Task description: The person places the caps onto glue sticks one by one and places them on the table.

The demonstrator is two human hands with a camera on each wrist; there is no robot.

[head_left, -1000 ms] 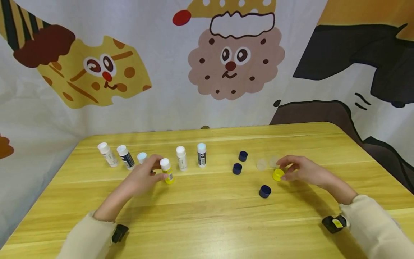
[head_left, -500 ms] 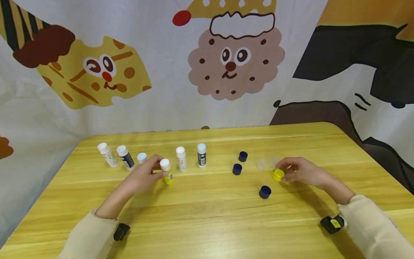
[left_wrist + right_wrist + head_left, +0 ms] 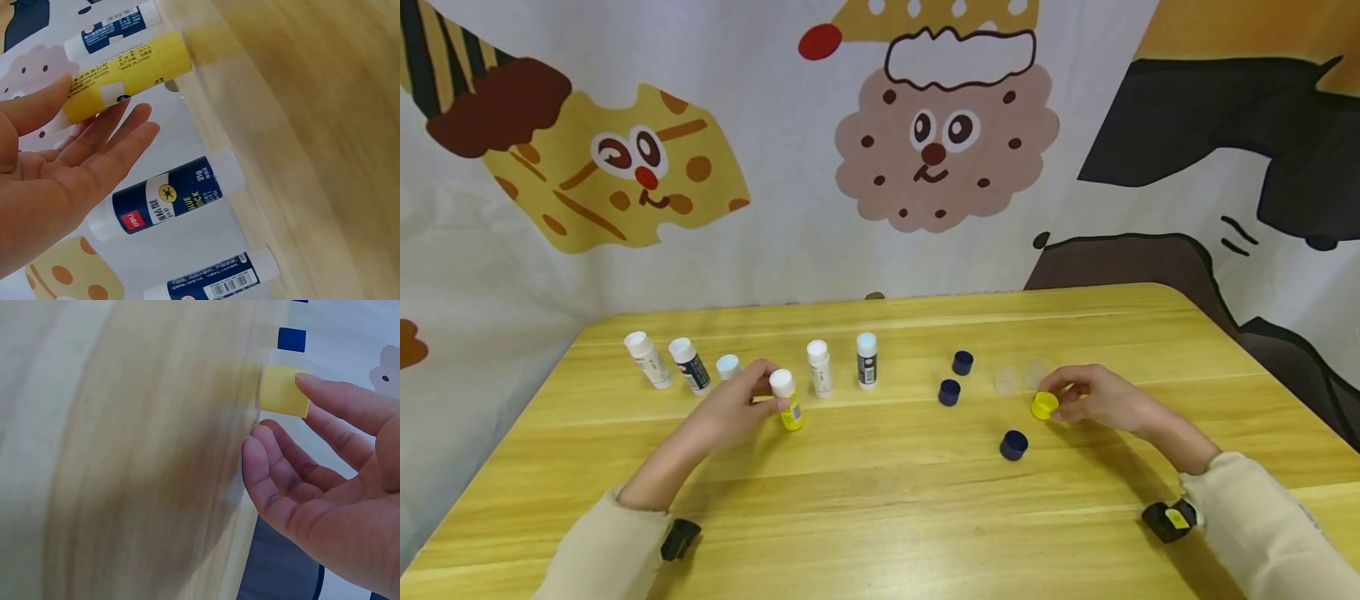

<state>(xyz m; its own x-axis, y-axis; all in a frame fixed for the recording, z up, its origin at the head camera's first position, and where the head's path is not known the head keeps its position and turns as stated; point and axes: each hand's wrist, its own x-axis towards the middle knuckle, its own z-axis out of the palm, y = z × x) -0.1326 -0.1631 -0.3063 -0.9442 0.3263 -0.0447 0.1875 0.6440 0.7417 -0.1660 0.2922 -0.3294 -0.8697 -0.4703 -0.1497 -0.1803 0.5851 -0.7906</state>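
Note:
My left hand (image 3: 730, 412) pinches a yellow glue stick (image 3: 792, 413) with a white top, thumb on the near side. The left wrist view shows its yellow label and base (image 3: 134, 75) close to the tabletop, with the other fingers spread loosely below. On the right, my right hand (image 3: 1108, 402) pinches a small yellow cap (image 3: 1042, 407) between thumb and fingers. In the right wrist view that cap (image 3: 280, 391) is right at the wood surface, while the remaining fingers curve beside it. A navy-labelled glue stick (image 3: 165, 197) stands behind my left hand, partly hidden in the head view.
White glue sticks (image 3: 820, 369) and navy-labelled ones (image 3: 867, 363) stand in a loose row across the table's (image 3: 880, 508) back left. Navy caps (image 3: 1013, 446) and two translucent discs (image 3: 1007, 382) lie left of my right hand. A cartoon-printed curtain (image 3: 775, 258) hangs behind.

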